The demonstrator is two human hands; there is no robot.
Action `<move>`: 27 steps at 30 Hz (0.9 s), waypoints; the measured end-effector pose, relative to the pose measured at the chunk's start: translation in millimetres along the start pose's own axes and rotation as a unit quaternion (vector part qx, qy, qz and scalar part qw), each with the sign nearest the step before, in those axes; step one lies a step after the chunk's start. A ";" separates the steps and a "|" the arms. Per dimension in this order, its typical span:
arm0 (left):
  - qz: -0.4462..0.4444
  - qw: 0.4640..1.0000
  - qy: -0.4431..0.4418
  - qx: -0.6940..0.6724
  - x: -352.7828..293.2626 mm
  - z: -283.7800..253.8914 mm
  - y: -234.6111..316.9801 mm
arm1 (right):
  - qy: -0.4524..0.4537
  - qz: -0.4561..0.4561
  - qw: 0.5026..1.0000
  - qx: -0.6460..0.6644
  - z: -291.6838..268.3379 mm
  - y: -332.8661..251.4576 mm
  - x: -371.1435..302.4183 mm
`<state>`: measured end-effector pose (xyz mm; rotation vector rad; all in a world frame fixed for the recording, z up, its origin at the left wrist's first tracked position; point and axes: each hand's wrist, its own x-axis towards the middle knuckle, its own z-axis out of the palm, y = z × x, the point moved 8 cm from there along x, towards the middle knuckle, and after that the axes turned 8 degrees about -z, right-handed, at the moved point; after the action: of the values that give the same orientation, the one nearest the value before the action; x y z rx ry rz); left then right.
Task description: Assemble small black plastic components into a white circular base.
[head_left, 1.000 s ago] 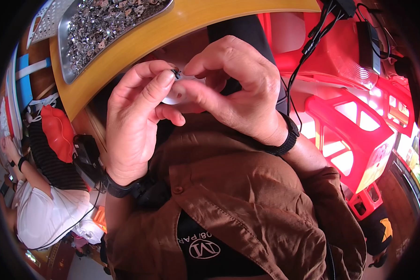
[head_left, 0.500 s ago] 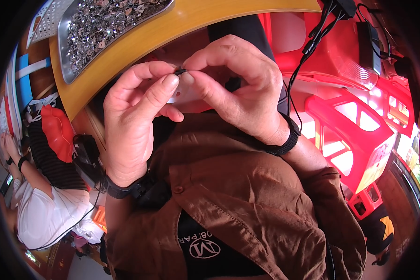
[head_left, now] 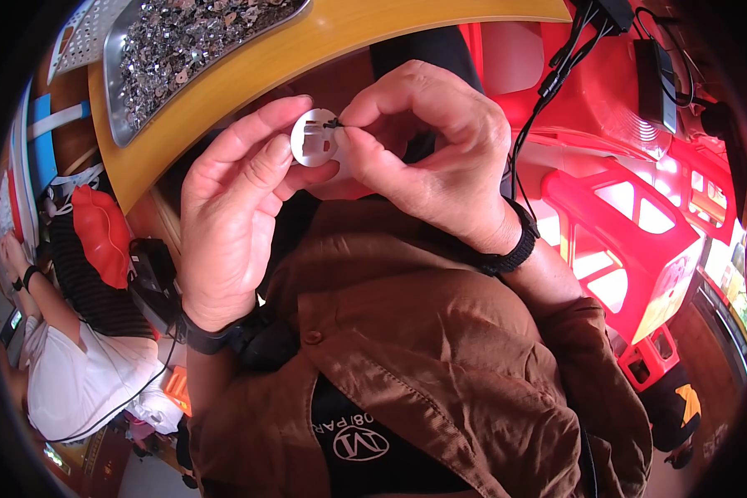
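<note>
Between the thumb and fingers of my left hand [head_left: 231, 195] is a thin round whitish disc [head_left: 304, 153] with cut-out slots, its face turned up toward me. My right hand [head_left: 440, 158] pinches a small black piece [head_left: 333, 124] at the disc's upper right edge. The black piece looks thin and knotted, perhaps cord; its kind is too small to make out. It overlaps the disc in view, and I cannot tell whether it passes through a slot. Both hands are held up in front of my brown shirt [head_left: 423, 307], just off the table's near edge.
A metal tray [head_left: 118, 91] heaped with small shiny metal parts stands on the curved wooden table [head_left: 340, 29]. Red plastic stools [head_left: 631, 241] are at the right, with black cables [head_left: 529, 133] hanging beside them. At the left sits another person in a white top [head_left: 87, 382], near a red pouch-like thing [head_left: 101, 236].
The disc, earlier mostly hidden behind my left fingers, now faces me. My left fingertips have come off the black piece, and my right hand has shifted slightly right with it.
</note>
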<state>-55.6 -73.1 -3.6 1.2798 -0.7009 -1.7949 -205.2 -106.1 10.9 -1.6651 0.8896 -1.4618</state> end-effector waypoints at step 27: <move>0.039 0.993 0.031 0.108 -2.7 -2.2 7.3 | -0.088 -0.027 0.992 -0.089 9.7 -15.5 5.5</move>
<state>-51.0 -74.6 2.8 1.4223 -0.9177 -1.6435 -194.5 -102.5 26.3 -1.9309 0.9038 -1.2778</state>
